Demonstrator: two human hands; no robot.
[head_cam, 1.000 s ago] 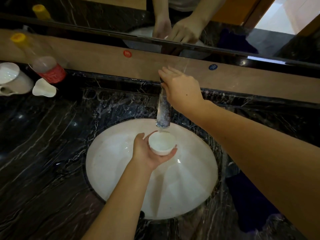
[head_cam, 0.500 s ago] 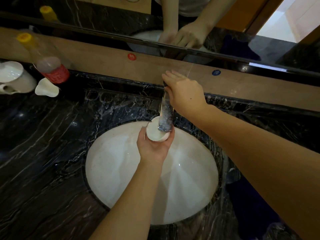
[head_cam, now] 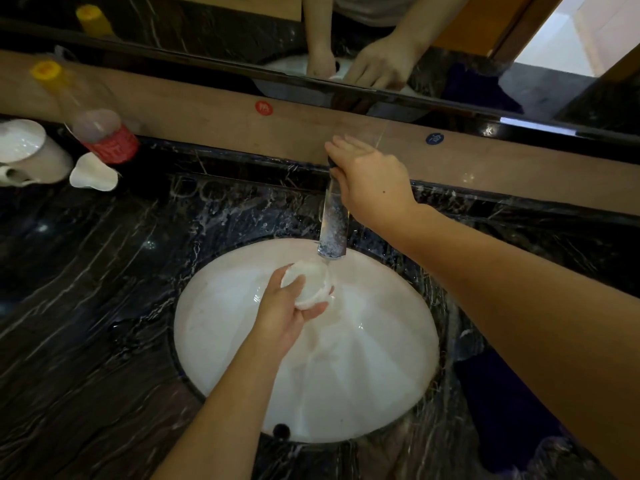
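My left hand [head_cam: 289, 311] grips a small white cup [head_cam: 311, 283] over the white sink basin [head_cam: 381, 375]. The cup is tilted and sits just below the spout of the chrome faucet [head_cam: 333, 226]. Water runs from the spout onto the cup. My right hand [head_cam: 370, 181] rests on top of the faucet, its fingers laid over the handle, which is hidden under the palm.
The basin is set in a dark marble counter [head_cam: 86, 306]. At the back left stand a plastic bottle [head_cam: 93, 119] with a yellow cap and red label, a white mug [head_cam: 27, 150] and a small white cup [head_cam: 93, 173]. A mirror [head_cam: 381, 46] runs along the wall.
The left hand lifted the cup up to the spout, then lowered and tilted it. Water now runs from the faucet. The right hand has stayed on the faucet top.
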